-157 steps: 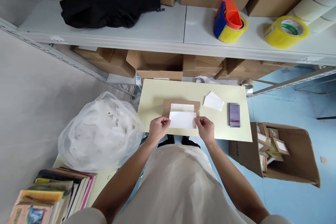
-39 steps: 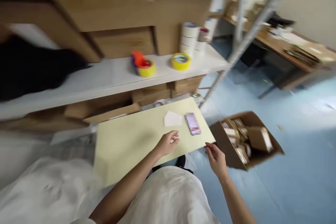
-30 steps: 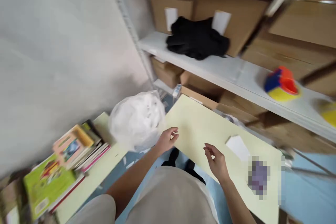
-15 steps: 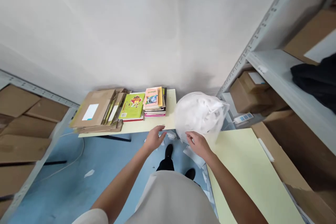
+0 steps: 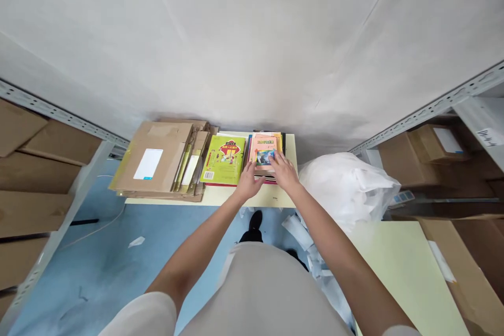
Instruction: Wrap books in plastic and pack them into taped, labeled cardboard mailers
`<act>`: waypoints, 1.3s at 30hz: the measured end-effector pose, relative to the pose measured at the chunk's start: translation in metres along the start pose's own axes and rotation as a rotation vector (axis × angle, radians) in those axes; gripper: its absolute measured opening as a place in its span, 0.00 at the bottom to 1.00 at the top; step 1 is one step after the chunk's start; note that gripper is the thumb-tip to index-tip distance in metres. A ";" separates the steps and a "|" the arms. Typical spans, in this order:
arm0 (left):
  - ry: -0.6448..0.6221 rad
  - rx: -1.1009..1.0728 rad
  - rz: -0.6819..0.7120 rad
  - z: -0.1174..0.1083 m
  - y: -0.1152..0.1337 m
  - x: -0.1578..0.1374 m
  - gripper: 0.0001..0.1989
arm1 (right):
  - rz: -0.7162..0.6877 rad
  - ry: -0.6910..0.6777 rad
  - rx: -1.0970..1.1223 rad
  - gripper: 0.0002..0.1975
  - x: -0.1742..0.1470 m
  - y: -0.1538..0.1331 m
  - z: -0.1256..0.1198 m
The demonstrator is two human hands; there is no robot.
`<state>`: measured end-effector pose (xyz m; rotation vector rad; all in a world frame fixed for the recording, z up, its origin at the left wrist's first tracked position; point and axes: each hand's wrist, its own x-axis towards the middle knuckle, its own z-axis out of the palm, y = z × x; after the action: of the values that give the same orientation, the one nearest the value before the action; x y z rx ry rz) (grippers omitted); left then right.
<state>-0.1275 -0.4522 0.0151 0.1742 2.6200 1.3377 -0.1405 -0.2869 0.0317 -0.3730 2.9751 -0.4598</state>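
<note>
A stack of books lies on the pale yellow table, a small pink book [image 5: 261,142] with a picture on its cover at the top. My left hand [image 5: 250,182] is at the stack's near left side, fingers along the edge and thumb held apart. From the right, my right hand [image 5: 285,172] touches the pink book, its spread fingers resting at the cover's right side. Neither hand is closed round a book. Just left of the stack is a green book [image 5: 223,159] with a cartoon cover, lying on a red-edged one.
Flattened cardboard mailers [image 5: 151,155] are piled at the left of the table [image 5: 220,196]. A clear bag [image 5: 346,184] of white material stands at the right, beside a second pale table [image 5: 405,262]. Shelves with cardboard boxes [image 5: 43,178] flank both sides. Paper scraps [image 5: 136,242] lie on the blue floor.
Both hands have moved forward from above the floor and the white bag to the book stack, and now touch it. The view has swung to the right.
</note>
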 end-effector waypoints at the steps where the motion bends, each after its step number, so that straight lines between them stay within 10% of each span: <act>1: 0.013 -0.070 -0.026 0.004 -0.003 0.000 0.32 | 0.018 -0.023 -0.005 0.28 0.003 -0.002 0.003; 12: 0.019 -0.864 -0.491 -0.007 -0.022 -0.006 0.29 | 0.070 -0.019 0.020 0.27 -0.035 -0.016 0.017; 17: -0.105 -0.858 -0.426 -0.022 -0.022 -0.021 0.25 | 0.116 0.083 0.415 0.33 -0.072 -0.020 0.012; 23: -0.438 -0.704 -0.259 -0.023 0.001 -0.036 0.20 | 0.548 0.524 1.128 0.39 -0.119 -0.001 0.000; 39: -1.274 -0.325 0.084 0.160 0.147 -0.128 0.17 | 1.105 1.288 1.425 0.22 -0.402 0.039 -0.042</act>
<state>0.0360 -0.2647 0.0581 0.7766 1.3299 1.0699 0.2321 -0.1357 0.0868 2.0199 1.7779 -2.7543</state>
